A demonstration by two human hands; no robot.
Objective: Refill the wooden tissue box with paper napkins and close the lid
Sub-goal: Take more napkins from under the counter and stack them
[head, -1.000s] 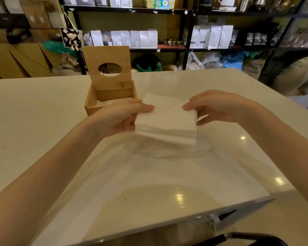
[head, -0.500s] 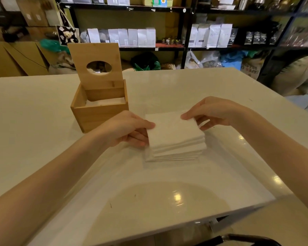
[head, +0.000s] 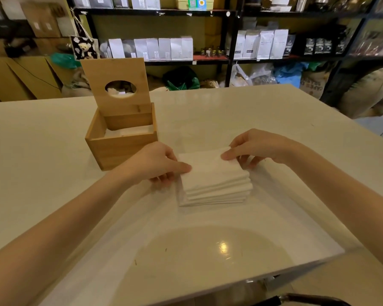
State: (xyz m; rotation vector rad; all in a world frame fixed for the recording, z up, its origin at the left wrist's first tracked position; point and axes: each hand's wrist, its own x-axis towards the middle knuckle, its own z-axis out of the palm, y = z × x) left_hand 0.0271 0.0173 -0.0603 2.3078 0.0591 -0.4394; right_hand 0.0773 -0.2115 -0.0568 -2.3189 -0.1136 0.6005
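Napkin stack (head: 213, 180) had come down from mid-air onto the table (head: 53, 151), resting just right of the wooden tissue box (head: 122, 143). Left hand (head: 157, 165) pinched the stack's left edge; right hand (head: 255, 149) pinched its far right corner. Lid (head: 115, 85) stood upright, box partly filled. Judged: squaring the stack before loading.
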